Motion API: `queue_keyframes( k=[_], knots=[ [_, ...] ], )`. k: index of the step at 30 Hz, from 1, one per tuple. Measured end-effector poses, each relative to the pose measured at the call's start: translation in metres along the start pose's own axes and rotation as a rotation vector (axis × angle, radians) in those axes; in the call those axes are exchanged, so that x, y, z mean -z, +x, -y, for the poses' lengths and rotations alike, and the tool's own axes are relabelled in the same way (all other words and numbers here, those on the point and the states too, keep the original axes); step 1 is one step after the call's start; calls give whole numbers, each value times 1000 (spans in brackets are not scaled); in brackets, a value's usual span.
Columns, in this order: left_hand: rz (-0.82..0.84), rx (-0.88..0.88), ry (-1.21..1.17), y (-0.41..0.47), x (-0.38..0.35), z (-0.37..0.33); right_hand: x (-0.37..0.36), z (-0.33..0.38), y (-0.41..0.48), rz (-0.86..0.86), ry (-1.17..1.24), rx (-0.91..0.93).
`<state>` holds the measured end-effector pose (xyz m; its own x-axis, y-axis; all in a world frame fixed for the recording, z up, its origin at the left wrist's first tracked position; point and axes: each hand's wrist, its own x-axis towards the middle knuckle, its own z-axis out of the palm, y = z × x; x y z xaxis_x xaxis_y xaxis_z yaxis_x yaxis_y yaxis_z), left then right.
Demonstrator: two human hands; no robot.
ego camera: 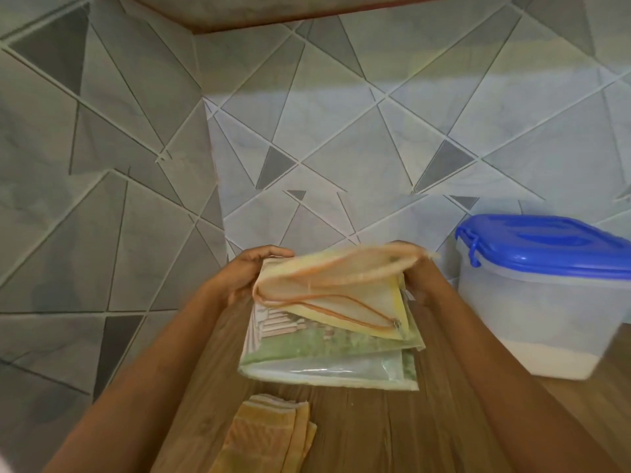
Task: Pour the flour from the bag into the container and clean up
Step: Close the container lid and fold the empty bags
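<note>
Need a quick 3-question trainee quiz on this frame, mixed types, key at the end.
1. True or false: the blue lid is on the container.
2. Which hands hold the flour bag? A) left only B) right only C) both
3. Fill in: the folded yellow cloth lies on the wooden counter, ____ to the camera than the bag.

Key
1. True; the lid sits on top, and white flour shows through the container's clear wall at the bottom.
2. C; the left hand grips the bag's left side, the right hand its right side.
3. nearer
</note>
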<state>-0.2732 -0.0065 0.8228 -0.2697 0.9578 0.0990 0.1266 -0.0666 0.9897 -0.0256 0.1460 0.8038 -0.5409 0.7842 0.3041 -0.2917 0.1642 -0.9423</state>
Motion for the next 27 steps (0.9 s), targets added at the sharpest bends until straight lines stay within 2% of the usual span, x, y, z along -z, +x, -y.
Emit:
queue_keyframes(
  k=[3, 4, 8, 11, 14, 16, 18, 20, 23, 25, 27],
  knots=[
    [-30, 69, -99, 5, 4, 10, 7, -4, -2, 123, 17, 62],
    [-56, 84, -117, 5, 6, 12, 10, -6, -1, 127, -4, 74],
    [4, 94, -390, 1, 11, 15, 12, 2, 0, 61, 11, 142],
    [52, 182, -311, -3, 7, 28, 6, 2, -2, 28, -11, 259],
    [147, 284, -266, -14, -8, 43, 1, -3, -3, -59, -51, 288],
    [76, 283, -300, -21, -19, 47, 2, -8, 0, -132, -79, 299],
    [12, 253, -292, -24, -29, 46, 4, -11, 0, -197, -67, 194],
    [-46, 224, -289, -23, -32, 47, 7, -14, -8, -239, 56, -73],
    [-76, 218, -302, -21, -30, 51, 6, -20, -31, -82, 316, -411],
    [-90, 225, -263, -21, -28, 55, 4, -27, -46, -14, 262, -508],
    [-119, 222, -219, -20, -27, 59, 1, -34, -52, -59, 158, -547]
  ],
)
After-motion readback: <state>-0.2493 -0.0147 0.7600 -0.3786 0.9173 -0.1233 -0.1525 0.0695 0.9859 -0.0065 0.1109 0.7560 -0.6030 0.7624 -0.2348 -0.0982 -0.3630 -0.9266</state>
